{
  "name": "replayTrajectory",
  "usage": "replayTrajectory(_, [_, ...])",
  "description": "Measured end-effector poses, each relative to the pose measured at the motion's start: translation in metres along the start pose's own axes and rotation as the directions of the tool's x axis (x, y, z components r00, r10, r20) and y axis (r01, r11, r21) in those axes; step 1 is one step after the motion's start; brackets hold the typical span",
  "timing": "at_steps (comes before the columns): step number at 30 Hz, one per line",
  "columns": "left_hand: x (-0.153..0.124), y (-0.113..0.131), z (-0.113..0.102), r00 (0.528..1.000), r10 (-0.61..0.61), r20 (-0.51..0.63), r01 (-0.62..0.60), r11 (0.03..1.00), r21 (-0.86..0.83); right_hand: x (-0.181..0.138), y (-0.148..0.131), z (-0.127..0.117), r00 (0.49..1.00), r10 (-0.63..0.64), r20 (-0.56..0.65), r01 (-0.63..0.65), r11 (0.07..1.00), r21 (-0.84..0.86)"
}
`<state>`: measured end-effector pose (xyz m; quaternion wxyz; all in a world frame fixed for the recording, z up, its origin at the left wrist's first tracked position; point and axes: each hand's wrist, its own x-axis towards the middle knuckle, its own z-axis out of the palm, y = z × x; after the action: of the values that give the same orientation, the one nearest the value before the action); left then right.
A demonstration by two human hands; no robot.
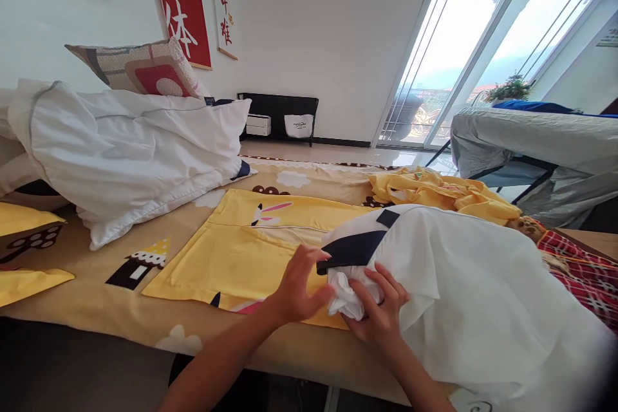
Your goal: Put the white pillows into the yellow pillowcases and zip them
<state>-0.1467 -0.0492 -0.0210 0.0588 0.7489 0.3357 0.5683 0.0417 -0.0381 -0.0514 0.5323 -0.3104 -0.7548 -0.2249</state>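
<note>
A large white pillow (449, 290) with a dark blue band (355, 248) at its end lies at the right, its near end over a yellow pillowcase (236, 257) spread flat. My right hand (379, 312) is closed around a bunched white corner (345, 296) of the pillow. Just left of that bunch is my left hand (302, 286), its thumb and fingers apart. Its fingertips are close to the tip of the blue band; whether they touch it I cannot tell. Pink and black print shows on the pillowcase.
Another white pillow (140, 148) lies at the left, a patterned cushion (149, 71) behind it. Crumpled yellow cloth (439, 190) and red plaid fabric (579, 270) lie at the right. Everything rests on a beige printed cover (106, 309). A black shelf (277, 116) stands by the wall.
</note>
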Motion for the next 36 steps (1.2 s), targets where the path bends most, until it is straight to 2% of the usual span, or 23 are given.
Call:
replayTrajectory(2, [-0.007, 0.014, -0.007, 0.952, 0.225, 0.207, -0.259, 0.952, 0.16, 0.0, 0.001, 0.003, 1.0, 0.004, 0.012, -0.004, 1.0, -0.005])
replayTrajectory(4, [-0.011, 0.019, -0.008, 0.902, 0.264, 0.341, -0.372, 0.877, 0.304, 0.0, 0.002, 0.005, 0.999, -0.001, 0.037, 0.001, 1.0, -0.015])
replayTrajectory(6, [-0.012, 0.016, -0.007, 0.891, 0.234, 0.389, -0.39, 0.834, 0.391, 0.001, 0.003, 0.006, 0.997, -0.003, 0.073, 0.005, 1.0, -0.029])
replayTrajectory(14, [-0.013, 0.005, -0.007, 0.893, 0.197, 0.405, -0.391, 0.786, 0.48, 0.007, 0.002, 0.007, 0.986, -0.008, 0.166, 0.02, 0.997, -0.07])
replayTrajectory(21, [-0.005, 0.008, -0.001, 0.928, 0.159, 0.336, -0.32, 0.801, 0.506, 0.009, -0.003, 0.01, 0.984, 0.03, 0.174, -0.021, 0.998, -0.054])
replayTrajectory(29, [-0.006, 0.003, 0.001, 0.93, 0.184, 0.318, -0.327, 0.809, 0.488, 0.01, -0.001, 0.011, 0.982, 0.042, 0.183, -0.028, 0.997, -0.076])
replayTrajectory(36, [-0.005, 0.002, 0.002, 0.93, 0.215, 0.298, -0.338, 0.82, 0.463, 0.002, 0.011, 0.005, 0.928, 0.004, 0.372, 0.031, 0.996, -0.088])
